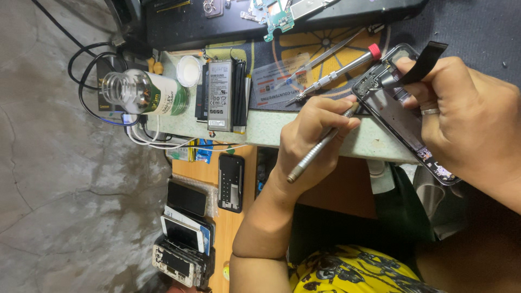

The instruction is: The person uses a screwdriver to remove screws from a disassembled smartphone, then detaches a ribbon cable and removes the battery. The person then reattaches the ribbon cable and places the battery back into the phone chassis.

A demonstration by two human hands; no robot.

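Note:
My left hand grips a slim metal screwdriver like a pen, with its tip at the edge of an opened phone frame. My right hand, a ring on one finger, holds this dark frame from the right side and pinches a black flat strip at its top end. The frame rests on the pale table edge. A second screwdriver with a red cap lies on the mat just above my left hand.
A phone battery, a glass bottle and a white cap stand at the left. Tweezers and a card lie on the mat. A circuit board sits at the top. Several phones are stacked lower left, cables beyond.

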